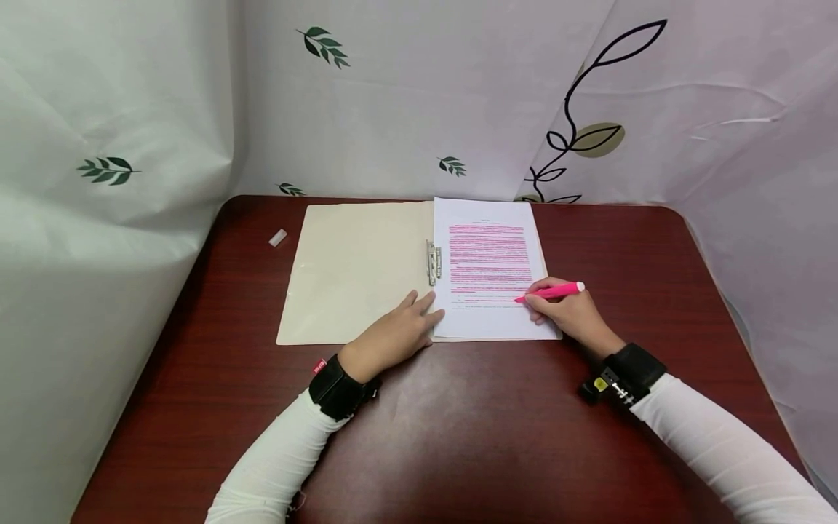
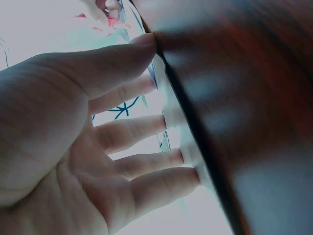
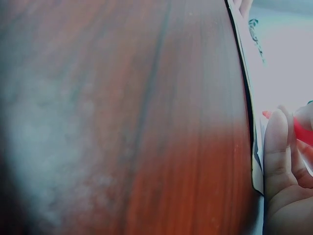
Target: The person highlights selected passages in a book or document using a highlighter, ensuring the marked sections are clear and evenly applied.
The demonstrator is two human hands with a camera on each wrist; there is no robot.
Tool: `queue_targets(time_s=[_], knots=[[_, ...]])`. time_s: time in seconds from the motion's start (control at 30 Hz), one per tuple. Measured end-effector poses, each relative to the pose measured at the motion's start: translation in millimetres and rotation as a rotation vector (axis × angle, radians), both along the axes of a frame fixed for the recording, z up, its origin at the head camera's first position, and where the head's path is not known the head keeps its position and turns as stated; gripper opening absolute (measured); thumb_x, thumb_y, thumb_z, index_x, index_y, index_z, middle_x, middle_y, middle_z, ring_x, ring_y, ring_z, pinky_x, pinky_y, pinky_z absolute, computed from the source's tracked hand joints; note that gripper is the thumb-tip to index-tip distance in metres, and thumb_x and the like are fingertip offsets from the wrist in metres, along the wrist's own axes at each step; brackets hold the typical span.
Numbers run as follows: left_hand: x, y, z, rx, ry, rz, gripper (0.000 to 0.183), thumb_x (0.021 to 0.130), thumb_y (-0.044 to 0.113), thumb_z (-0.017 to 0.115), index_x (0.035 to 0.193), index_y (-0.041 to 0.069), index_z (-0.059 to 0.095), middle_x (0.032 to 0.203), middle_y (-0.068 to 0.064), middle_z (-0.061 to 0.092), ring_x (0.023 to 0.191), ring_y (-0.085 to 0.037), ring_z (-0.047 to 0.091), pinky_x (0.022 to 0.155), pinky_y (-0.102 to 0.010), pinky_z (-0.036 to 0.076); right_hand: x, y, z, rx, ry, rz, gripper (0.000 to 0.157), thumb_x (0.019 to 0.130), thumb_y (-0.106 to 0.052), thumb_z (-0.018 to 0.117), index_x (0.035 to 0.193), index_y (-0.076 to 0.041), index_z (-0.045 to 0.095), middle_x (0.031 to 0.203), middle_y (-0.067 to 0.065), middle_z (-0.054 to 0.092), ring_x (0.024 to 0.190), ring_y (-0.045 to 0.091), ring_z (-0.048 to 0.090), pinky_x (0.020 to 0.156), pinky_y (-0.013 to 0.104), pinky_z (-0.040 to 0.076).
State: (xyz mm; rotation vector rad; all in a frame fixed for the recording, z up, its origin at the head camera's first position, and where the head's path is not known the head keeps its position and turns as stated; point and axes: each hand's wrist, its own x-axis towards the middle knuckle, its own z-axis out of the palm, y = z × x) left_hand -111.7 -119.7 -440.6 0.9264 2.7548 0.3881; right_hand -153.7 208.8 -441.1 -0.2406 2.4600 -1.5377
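My right hand [image 1: 564,311] pinches a pink highlighter [image 1: 556,291], its tip at a line low on the printed page [image 1: 487,324]. Pink marking covers most text lines above that spot. The page lies on the right side of an opened cream folder [image 1: 356,276] with a metal clip [image 1: 432,262] at its fold. My left hand [image 1: 393,335] rests with spread fingers near the folder's lower middle edge, fingertips at the paper's left side. In the left wrist view, its straight fingers [image 2: 146,132] touch down along the folder. The highlighter's pink barrel [image 3: 304,133] shows between the fingers in the right wrist view.
A small white eraser-like block [image 1: 278,238] lies left of the folder on the dark red-brown table [image 1: 458,437]. White cloth with leaf prints [image 1: 393,109] hangs behind the table and at both sides. Each wrist wears a black band [image 1: 340,389].
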Motion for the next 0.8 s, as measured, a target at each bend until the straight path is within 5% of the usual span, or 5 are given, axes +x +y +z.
queue_targets(time_s=[0.8], knots=[[1.8,-1.0,1.5,0.015,0.017,-0.006,0.050,0.099,0.019,0.071,0.145,0.003,0.058,0.158,-0.029,0.042,0.139,-0.058,0.044,0.105,-0.056,0.051,1.4,9.1,-0.8,-0.013,0.005,-0.023,0.018,0.095,-0.005,0.073,0.103,0.010,0.069,0.075,0.017,0.071,0.060,0.011,0.068,0.059,0.022,0.058]])
